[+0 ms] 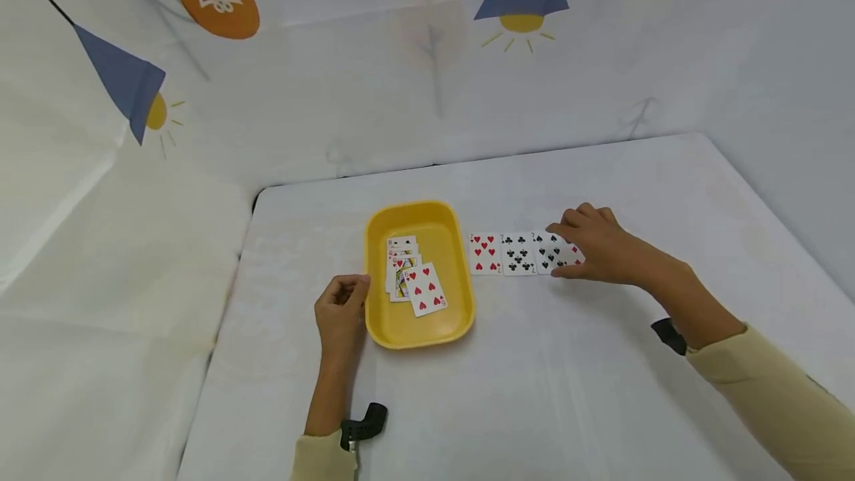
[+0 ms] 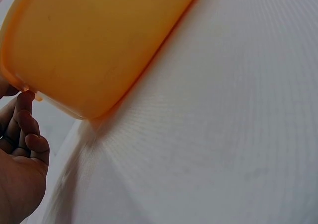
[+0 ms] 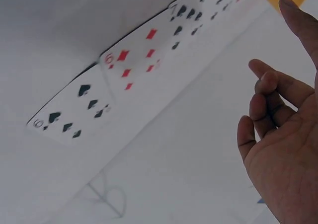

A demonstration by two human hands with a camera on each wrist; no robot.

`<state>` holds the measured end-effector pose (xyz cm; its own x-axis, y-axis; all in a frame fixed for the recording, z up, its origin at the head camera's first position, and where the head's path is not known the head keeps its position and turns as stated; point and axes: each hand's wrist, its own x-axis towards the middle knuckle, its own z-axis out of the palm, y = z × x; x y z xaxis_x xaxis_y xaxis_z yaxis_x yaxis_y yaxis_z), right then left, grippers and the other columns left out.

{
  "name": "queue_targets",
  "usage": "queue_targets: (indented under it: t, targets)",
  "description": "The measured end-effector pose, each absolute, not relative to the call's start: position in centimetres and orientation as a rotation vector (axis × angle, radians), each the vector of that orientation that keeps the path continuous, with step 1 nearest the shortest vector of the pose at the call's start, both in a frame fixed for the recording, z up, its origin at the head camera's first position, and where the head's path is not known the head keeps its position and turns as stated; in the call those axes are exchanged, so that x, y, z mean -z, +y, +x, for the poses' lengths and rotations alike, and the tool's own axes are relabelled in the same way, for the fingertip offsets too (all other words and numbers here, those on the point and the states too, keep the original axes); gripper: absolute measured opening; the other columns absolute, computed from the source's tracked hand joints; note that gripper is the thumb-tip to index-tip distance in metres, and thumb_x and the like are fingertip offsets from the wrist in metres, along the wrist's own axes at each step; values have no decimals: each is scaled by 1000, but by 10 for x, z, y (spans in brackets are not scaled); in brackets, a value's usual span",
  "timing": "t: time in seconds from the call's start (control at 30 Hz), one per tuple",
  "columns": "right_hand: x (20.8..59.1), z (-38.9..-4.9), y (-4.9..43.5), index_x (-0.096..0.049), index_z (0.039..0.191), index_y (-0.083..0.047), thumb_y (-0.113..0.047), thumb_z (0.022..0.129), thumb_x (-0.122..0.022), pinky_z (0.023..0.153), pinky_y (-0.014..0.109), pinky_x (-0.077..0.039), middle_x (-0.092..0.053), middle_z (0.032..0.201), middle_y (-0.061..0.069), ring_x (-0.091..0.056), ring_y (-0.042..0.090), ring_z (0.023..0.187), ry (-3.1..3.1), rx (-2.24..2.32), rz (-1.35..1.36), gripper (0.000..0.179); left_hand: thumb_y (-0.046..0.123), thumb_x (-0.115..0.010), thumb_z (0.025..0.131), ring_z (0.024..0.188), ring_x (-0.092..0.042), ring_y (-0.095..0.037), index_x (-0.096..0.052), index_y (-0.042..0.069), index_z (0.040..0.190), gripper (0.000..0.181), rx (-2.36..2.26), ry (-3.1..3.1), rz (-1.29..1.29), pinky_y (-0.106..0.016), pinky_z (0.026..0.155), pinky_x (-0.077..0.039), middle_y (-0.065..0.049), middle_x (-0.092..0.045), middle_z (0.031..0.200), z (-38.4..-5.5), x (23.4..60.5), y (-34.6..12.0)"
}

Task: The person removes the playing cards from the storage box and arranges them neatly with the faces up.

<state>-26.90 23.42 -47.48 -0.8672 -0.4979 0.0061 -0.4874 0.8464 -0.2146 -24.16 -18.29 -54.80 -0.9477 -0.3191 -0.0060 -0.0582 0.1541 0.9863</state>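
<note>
My left hand point(image 1: 341, 310) pinches the left rim of a yellow tray point(image 1: 462, 303) between thumb and fingers. In the left wrist view its fingertips point(image 2: 26, 96) meet the rim of the tray point(image 2: 99, 45). Inside the tray lie several overlapping playing cards, a six of hearts point(image 1: 425, 290) on top. Above a row of face-up cards hovers my right hand point(image 1: 597, 247), thumb and fingers spread, holding nothing. The row includes the seven of hearts point(image 1: 485, 254), seven of clubs point(image 1: 519, 254) and seven of spades point(image 1: 544, 252). The six of diamonds point(image 3: 131, 62) and six of spades point(image 3: 74, 110) show in the right wrist view.
The row of cards runs rightward from close beside the tray on a white-covered table point(image 1: 534, 392). A white curtain point(image 1: 374, 95) with printed lamps hangs behind the table's far edge. Dark straps point(image 1: 361, 425) sit at both wrists.
</note>
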Motion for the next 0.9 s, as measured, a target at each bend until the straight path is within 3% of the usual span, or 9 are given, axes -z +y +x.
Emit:
queue_targets:
  t: [0.53, 0.9]
  targets:
    - [470, -273, 156, -63, 130, -6, -46, 79, -83, 86, 40, -33, -52, 104, 2, -40, 20, 101, 2891, 451, -1094, 68, 37, -74, 91, 78, -59, -24, -72, 9, 98, 29, 1884, -2203, 333, -22, 65, -51, -10, -66, 91, -241, 548, -183]
    - [471, -273, 120, -63, 131, -6, -51, 79, -82, 90, 40, -33, -53, 108, 2, -40, 20, 104, 2840, 469, -1148, 71, 36, -74, 92, 78, -59, -24, -72, 9, 98, 27, 1885, -2206, 329, -22, 65, -51, -10, -66, 91, -243, 550, -183]
